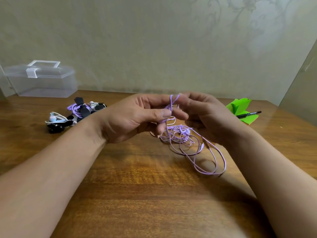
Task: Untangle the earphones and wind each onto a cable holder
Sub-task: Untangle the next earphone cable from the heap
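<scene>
Purple earphones (188, 143) hang in a knot btwn both hands, just above the counter (137, 194), mid-untangle. The top of the cord is raised at fingertip level and looped over a finger of the left hand (137, 117), whose thumb and curled fingers pinch the strands. The right hand (205, 115), fingers likewise curled, nips the same cord from the other side, so the two hands nearly touch. Below them a snarl of small loops, buds incl., sags onto the wood. One long loose loop trails toward the person and to the right, lying flat beside the right forearm. The cord's long axis thus runs from the fingertips down and back along that forearm; the right hand is nearer the slack, the left hand nearer the knot's top. On that showing, the next pull prob. needs the hands to part sideways, w/ slack fed from the right. Well off to the left lies a heap of other earphones (56, 119) w/ black cable holders (84, 110), in purple, white and black sets, closer to the left forearm. Behind it, by the wall, a clear plastic box (41, 79) stands w/ lid on and handle up; no contents show through its walls. Far right: green sticky notes (240, 107) w/ a black pen (248, 114) lying across them.
</scene>
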Tool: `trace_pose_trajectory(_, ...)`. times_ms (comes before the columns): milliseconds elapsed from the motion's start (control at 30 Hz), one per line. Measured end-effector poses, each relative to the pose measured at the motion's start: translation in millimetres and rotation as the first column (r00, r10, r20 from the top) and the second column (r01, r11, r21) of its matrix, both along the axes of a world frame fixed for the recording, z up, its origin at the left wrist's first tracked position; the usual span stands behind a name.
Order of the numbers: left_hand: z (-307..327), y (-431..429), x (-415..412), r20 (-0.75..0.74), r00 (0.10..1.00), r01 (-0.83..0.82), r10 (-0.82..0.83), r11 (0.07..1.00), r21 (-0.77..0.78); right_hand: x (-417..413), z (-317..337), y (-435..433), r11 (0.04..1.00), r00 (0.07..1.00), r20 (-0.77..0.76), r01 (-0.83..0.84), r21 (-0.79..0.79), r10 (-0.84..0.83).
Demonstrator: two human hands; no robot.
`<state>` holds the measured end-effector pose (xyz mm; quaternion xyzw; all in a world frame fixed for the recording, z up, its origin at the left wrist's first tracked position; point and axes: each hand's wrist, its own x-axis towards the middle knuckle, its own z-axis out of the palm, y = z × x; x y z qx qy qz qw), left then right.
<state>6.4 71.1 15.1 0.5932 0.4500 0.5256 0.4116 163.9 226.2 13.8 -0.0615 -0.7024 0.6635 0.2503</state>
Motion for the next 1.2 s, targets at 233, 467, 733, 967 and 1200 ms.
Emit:
trace_pose_trajectory(233, 2, 7, -1, 0.046, 0.944, -0.329, 0.327, 0.943, 0.046, -12, -17, -11, 0.923, 0.979, 0.104, 0.128, 0.363, -0.177)
trace_pose_trajectory(467, 2, 6, 0, -0.011, 0.943, -0.331, 0.332, 0.943, 0.027, -12, -16, -13, 0.885, 0.963, 0.109, 0.178, 0.429, -0.247)
trace_pose_trajectory(733, 3, 9, 7, 0.066, 0.927, -0.372, 0.369, 0.927, 0.041, -16, -19, 0, 0.863, 0.935, 0.046, 0.306, 0.403, -0.353)
trace_pose_trajectory(967, 0, 9, 3, 0.031, 0.922, -0.385, 0.385, 0.923, -0.008, -14, -20, 7, 0.833, 0.889, 0.016, 0.421, 0.36, -0.457)
trace_pose_trajectory(1200, 0, 12, 17, 0.124, 0.941, -0.322, 0.316, 0.947, 0.027, -12, -19, 9, 0.825, 0.882, 0.008, 0.438, 0.357, -0.471)
